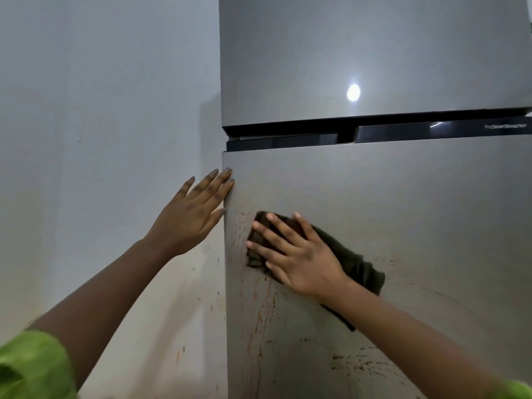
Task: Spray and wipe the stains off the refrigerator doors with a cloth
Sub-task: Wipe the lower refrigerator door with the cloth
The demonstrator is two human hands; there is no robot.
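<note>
A grey two-door refrigerator fills the right half of the view. Its lower door [403, 203] carries reddish-brown streaks and drips [259, 315] near its left edge and lower part. My right hand [299, 254] presses a dark cloth [359, 266] flat against the lower door, fingers spread and pointing up-left. My left hand [193, 217] lies flat with straight fingers on the door's left edge, just below its top corner. The upper door [359, 53] shows a bright light reflection. No spray bottle is in view.
A pale wall [100, 139] stands to the left of the refrigerator, with small reddish spatters [180, 355] low down. A dark handle strip [431, 131] runs between the two doors. My green sleeve [31, 367] shows at the bottom left.
</note>
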